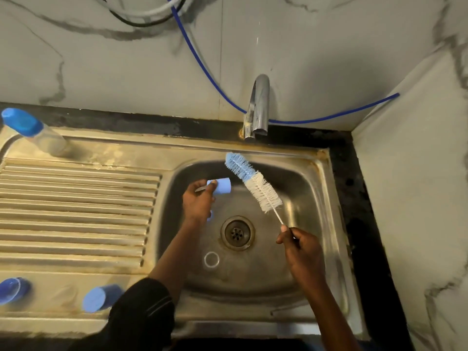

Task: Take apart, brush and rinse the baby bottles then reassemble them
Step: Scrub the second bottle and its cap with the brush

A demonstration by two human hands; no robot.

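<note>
Over the steel sink basin [298,188], my left hand [198,202] grips a light blue bottle cap [222,185] on its side, open end facing right. My right hand [301,245] pinches the thin wire handle of a blue-and-white bottle brush [253,182], whose bristle head points up-left and ends just right of the cap without entering it. A small clear ring-shaped part [211,259] lies on the basin floor near the drain [237,233]. An assembled clear bottle with a blue cap [33,133] stands at the far left of the drainboard.
Two more blue pieces lie at the drainboard's near edge: a cap [101,297] and a darker one [11,291] at the left border. The chrome tap [257,107] stands behind the basin with no water running. A blue hose [202,64] crosses the marble wall.
</note>
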